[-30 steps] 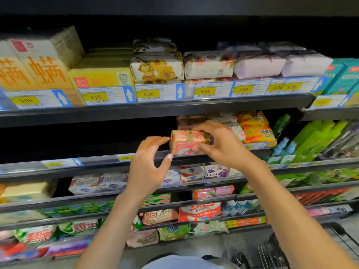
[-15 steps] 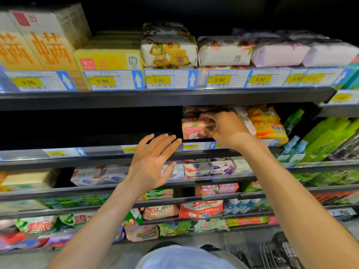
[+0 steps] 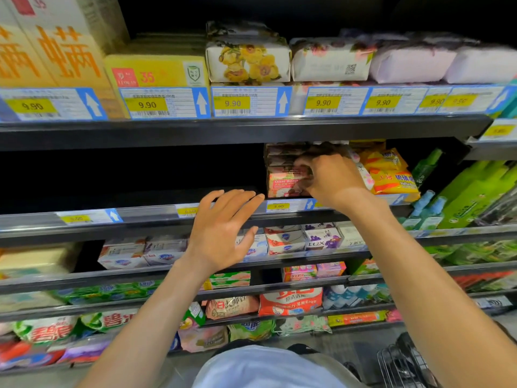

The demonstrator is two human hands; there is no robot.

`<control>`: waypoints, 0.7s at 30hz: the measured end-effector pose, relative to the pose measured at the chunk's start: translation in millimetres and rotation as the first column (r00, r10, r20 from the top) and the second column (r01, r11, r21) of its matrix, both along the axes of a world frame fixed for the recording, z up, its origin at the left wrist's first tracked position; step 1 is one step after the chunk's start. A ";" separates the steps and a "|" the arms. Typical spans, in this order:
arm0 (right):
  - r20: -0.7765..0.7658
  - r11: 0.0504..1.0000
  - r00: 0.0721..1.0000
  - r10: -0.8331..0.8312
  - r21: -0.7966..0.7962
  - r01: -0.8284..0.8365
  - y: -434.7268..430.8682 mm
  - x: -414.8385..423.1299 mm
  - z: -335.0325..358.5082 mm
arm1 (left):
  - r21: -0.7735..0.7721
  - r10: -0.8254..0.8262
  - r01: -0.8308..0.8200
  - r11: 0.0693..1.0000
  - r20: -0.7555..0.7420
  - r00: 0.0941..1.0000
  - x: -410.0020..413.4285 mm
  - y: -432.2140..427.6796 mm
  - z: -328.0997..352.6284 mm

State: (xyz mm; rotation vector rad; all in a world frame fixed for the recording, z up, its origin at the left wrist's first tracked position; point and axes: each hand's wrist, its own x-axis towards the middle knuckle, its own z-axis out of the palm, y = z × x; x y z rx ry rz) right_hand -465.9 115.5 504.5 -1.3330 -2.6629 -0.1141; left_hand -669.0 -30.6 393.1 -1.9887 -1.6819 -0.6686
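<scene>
Grip: right hand (image 3: pixel 331 177) pinches the pink soap pack (image 3: pixel 281 187) on the shelf (image 3: pixel 151 218); left hand (image 3: pixel 221 231) hovers, fingers spread.
The person does best to push it flush under its stack (image 3: pixel 279 156), label outward.

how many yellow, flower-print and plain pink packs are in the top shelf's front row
yellow box: 1
flower-print packs: 2
plain pink packs: 2
total: 5
</scene>
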 end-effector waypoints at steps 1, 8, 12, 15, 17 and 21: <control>0.004 1.000 1.000 -0.001 0.008 0.001 1.1 -0.2 -1.4 | -0.001 0.000 0.000 1.000 -0.001 1.000 -0.2 -0.4 0.0; -0.049 0.997 0.996 -0.073 -0.044 0.071 13.9 1.4 -14.2 | -0.011 -0.023 0.023 1.000 0.022 0.999 0.0 -2.7 1.5; -0.055 0.998 0.997 -0.049 -0.044 0.047 10.2 2.6 -9.6 | -0.049 -0.023 0.025 0.998 0.030 0.999 -0.5 -4.5 4.5; -0.094 0.999 0.995 -0.016 -0.038 0.013 -5.4 7.3 -3.9 | -0.140 0.036 -0.036 0.990 -0.004 0.999 3.9 -7.6 10.9; -0.216 0.999 0.976 0.003 0.035 0.005 -20.1 17.4 -8.6 | -0.204 0.107 -0.111 0.973 -0.028 0.994 10.9 -11.0 17.6; -0.433 0.979 0.901 -0.007 0.182 0.095 -58.3 56.8 -33.3 | -0.130 0.021 -0.009 0.991 0.085 0.996 28.4 -24.1 21.8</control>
